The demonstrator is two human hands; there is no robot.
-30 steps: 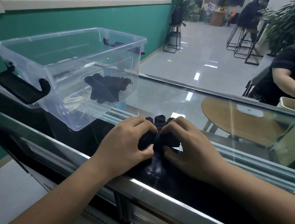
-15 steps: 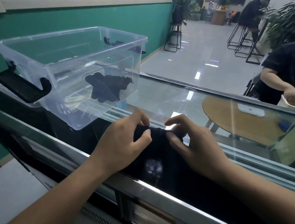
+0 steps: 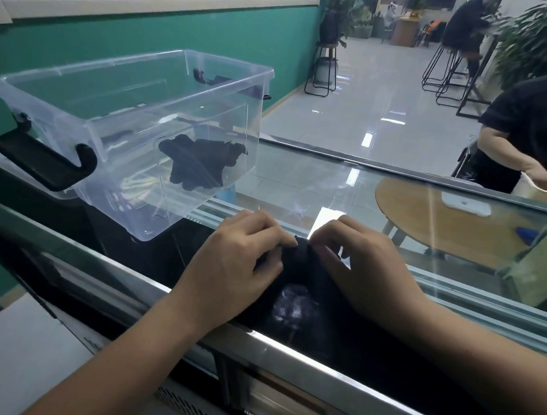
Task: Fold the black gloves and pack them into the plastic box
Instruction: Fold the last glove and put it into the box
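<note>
A black glove (image 3: 298, 262) lies folded on the glass counter (image 3: 302, 183), between my two hands. My left hand (image 3: 236, 261) pinches its left edge with thumb and fingers. My right hand (image 3: 358, 266) presses and pinches its right side. Most of the glove is hidden under my fingers. To the left stands the clear plastic box (image 3: 71, 106), open at the top, with black latch handles. Another black glove (image 3: 202, 160) lies inside on its floor.
The counter's metal front rim (image 3: 283, 343) runs just under my wrists. Beyond the glass, a person in black (image 3: 535, 136) works over a tan box at the right. A round wooden table (image 3: 452, 226) shows below the glass. A green wall borders the left.
The glove's fingers, sticking up between my hands a second ago, have been folded down. My hands have shifted slightly apart and now pinch the folded glove's far edge.
</note>
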